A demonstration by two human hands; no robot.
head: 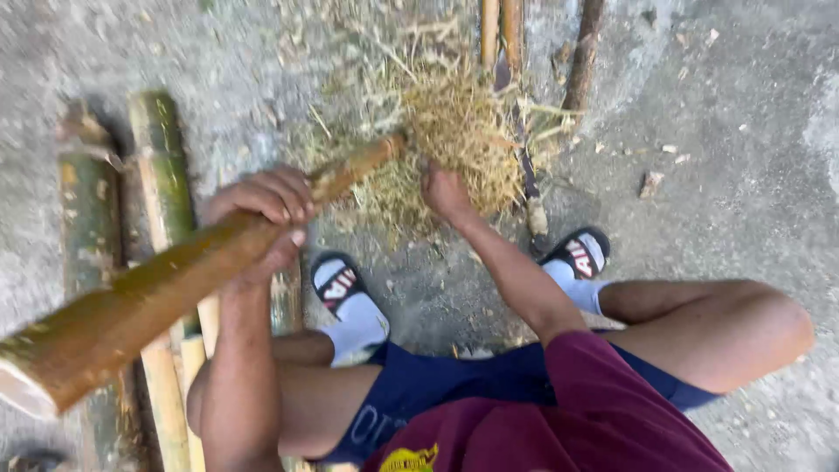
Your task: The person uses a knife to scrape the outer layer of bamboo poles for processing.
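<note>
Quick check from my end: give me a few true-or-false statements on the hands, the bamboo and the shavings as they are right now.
1. The left hand has its grip around a bamboo pole. True.
2. The right hand holds a hammer. False: it reaches into a pile of dry shavings.
3. The pole's far end points toward the shavings. True.
4. The ground is green grass. False: it is bare grey concrete.
5. More bamboo pieces lie on the ground at the left. True.
</note>
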